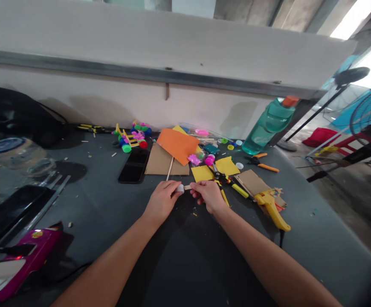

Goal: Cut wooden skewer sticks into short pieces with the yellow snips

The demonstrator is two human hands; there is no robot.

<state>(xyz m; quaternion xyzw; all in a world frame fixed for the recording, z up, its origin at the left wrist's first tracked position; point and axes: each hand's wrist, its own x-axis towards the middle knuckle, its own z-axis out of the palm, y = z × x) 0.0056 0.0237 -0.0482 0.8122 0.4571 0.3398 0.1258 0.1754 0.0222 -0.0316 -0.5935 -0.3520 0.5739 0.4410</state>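
Observation:
Above the dark table my left hand (163, 199) pinches a small whitish round piece (180, 188), perhaps a bottle cap. My right hand (210, 195) has its fingers closed on a short flat wooden stick (187, 187), whose left end meets the whitish piece; whether they are joined I cannot tell. Just beyond the hands lie a thin wooden stick (170, 168), a sheet of orange paper (177, 145) and brown cardboard (156, 160). Yellow paper (227, 165) and yellow-and-black pliers (238, 189) are close to my right hand.
A yellow glue gun (273, 209) and orange-handled pliers (267, 168) lie right. A teal bottle (267, 128) stands behind them. Farther left are a phone (134, 165), a colourful small model (131, 138), a clear jar (19, 157) and a magenta power strip (41, 247). A wall closes the back.

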